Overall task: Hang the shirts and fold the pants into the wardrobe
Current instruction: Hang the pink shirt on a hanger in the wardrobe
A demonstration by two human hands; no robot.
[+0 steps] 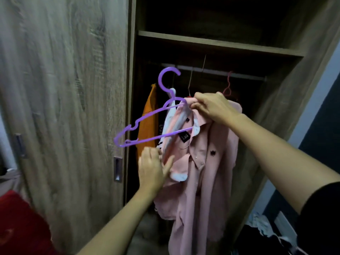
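1 pink shirt (206,173) hangs lengthwise downward, collar uppermost, before the open wardrobe (131,52), 1 purple hanger (147,124) partly inside it: hook up, long axis slanting from lower left to upper right, left end sticking out bare. The right hand (209,107) pinches the shirt's shoulder; the left hand (151,170) touches its edge, grip unclear. Inside, 1 orange garment (148,118) and 1 pink hanger (228,87) hang on 1 rail (220,72)
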